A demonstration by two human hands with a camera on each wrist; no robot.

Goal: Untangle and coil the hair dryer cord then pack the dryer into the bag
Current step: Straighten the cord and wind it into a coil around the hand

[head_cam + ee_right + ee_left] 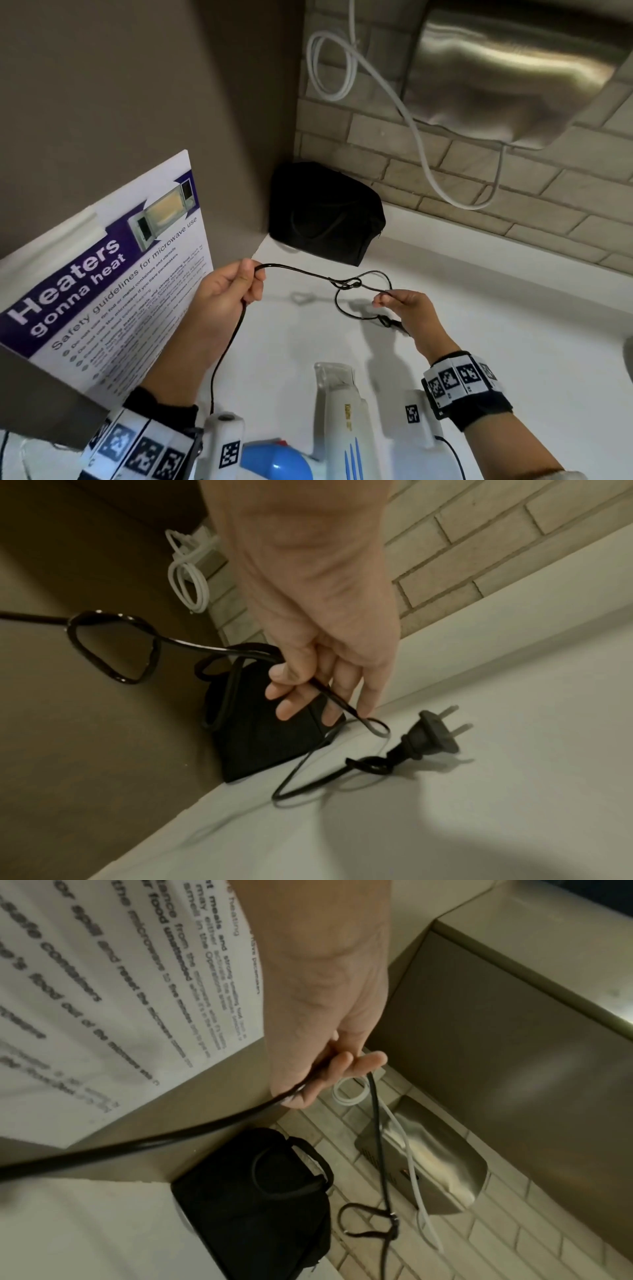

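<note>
A thin black cord [301, 272] stretches between my two hands above the white counter [513, 308]. My left hand [229, 291] grips it in curled fingers [346, 1066]; from there it drops toward the white hair dryer [342, 411] at the bottom of the head view. A small knot [347, 283] sits mid-span, with a loop beyond it. My right hand [404, 305] pinches the cord [240, 653] past the knot. The black two-pin plug [431, 737] lies on the counter with a second small knot beside it. The black bag [325, 212] stands in the corner.
A printed microwave safety poster [102, 281] leans on the left wall. A steel hand dryer [507, 75] hangs on the brick-tiled wall, with a white cable [342, 61] looped and drooping below it. A blue and white object [277, 459] lies by the dryer.
</note>
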